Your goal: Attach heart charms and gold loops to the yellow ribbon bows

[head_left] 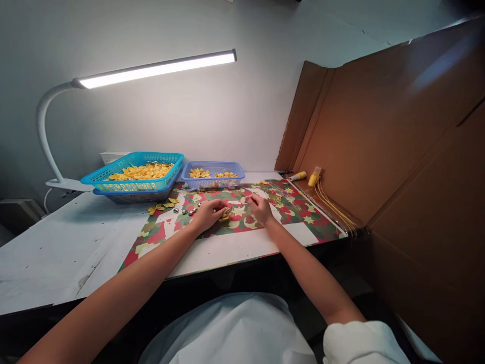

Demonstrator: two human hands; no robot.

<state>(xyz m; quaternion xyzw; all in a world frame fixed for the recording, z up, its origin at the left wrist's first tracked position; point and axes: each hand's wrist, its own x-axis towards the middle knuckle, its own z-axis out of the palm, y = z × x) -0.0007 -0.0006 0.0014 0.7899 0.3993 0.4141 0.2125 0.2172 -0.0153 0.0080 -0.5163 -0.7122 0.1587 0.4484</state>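
My left hand [207, 214] is closed, its thumb and fingers pinching a yellow ribbon bow [226, 215] low over the patterned mat [146, 237]. A short way to the right, my right hand [259, 208] is also closed, fingertips pressed together. Whatever it holds, if anything, is too small to make out. Just left of my left hand lie several small silver bells [185, 212]. Beside them rest a few loose yellow bows [162, 206].
A turquoise basket [132, 177] heaped with yellow bows sits on a blue one. Right of it stands a smaller blue basket [212, 183] with bows. Yellow cords [333, 205] and a thread spool [297, 176] lie by the cardboard wall [379, 136]. A lamp [159, 68] hangs above.
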